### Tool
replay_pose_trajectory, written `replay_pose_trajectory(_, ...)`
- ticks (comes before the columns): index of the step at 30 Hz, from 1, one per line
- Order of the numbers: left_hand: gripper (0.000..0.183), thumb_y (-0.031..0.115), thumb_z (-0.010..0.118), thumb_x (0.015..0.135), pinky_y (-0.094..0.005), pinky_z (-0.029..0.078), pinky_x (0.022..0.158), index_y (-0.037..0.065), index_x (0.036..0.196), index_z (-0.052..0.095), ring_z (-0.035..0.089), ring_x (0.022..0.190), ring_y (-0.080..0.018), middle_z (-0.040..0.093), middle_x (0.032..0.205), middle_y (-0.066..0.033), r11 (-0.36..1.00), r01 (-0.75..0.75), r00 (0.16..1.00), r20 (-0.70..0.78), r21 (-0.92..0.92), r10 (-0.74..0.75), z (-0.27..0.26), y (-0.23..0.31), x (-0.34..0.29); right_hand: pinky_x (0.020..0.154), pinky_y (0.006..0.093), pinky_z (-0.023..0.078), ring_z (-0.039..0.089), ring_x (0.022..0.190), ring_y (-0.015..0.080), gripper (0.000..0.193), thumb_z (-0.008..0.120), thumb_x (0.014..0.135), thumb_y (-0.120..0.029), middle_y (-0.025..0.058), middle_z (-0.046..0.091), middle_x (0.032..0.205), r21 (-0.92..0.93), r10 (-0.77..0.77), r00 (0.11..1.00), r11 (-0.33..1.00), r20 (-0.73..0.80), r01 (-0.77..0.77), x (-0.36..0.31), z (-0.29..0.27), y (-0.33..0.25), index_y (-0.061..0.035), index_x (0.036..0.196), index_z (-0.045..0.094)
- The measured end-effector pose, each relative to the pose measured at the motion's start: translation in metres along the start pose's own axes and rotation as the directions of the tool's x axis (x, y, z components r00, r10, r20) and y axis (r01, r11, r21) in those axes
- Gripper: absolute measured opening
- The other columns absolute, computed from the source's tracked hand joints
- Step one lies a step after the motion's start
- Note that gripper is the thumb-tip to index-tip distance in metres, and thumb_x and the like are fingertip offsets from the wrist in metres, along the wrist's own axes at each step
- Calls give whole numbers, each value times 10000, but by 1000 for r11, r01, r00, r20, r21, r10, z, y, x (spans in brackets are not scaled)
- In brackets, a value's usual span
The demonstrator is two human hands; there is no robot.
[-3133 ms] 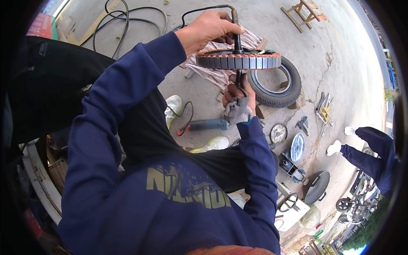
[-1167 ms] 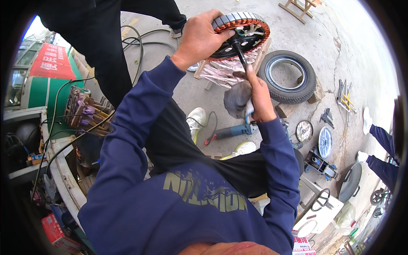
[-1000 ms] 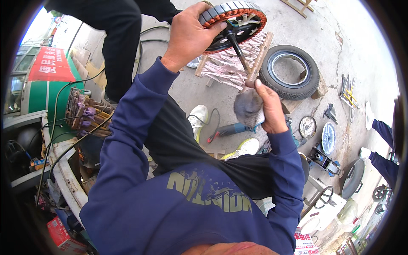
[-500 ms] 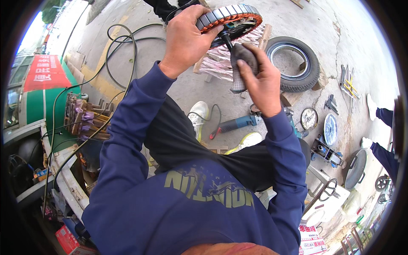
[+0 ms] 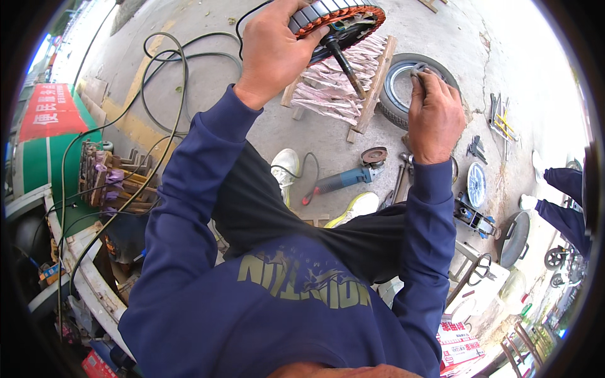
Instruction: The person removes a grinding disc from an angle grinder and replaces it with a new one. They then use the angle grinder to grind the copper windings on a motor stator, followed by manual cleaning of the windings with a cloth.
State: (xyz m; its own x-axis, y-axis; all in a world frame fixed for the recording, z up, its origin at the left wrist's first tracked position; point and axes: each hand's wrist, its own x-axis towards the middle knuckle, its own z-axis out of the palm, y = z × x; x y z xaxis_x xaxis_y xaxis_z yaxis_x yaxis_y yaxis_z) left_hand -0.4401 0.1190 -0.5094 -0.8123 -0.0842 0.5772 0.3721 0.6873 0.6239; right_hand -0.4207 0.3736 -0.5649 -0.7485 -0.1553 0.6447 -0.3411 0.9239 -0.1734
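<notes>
The left hand (image 5: 272,53), at upper centre of the frame, is closed over the rim of a motor stator (image 5: 337,19), fingers curled around its laminated ring. The piece looks heavy, rigid and best gripped by that rim. Its shaft (image 5: 345,68) points down and right. The right hand (image 5: 435,116) is loosely curled; whether anything is pinched cannot be told.

Navy long-sleeved sweatshirt (image 5: 296,302) — olive chest lettering, black trousers (image 5: 265,208)
</notes>
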Motion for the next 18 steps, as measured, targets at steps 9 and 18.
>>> replay_pose_trajectory(9,236,71,836,780,-432,511,674,-7,931,673,656,760,-383,666,825,-200,997,-77,996,-49,27,78,0,-2,-6,786,361,595,734,948,310,158,725,964,-168,148,762,1120,530,22,991,843,133,-90,-23,-2,-70,-25,1029,742)
replay_pose_trajectory(18,336,99,881,716,-415,567,694,34,991,700,693,801,-371,695,923,-148,970,-229,963,-165,-82,213,9,-13,-27,830,361,578,718,979,262,344,860,799,-48,95,727,1102,445,-17,1000,895,8,12,-21,-6,-74,-68,1121,740)
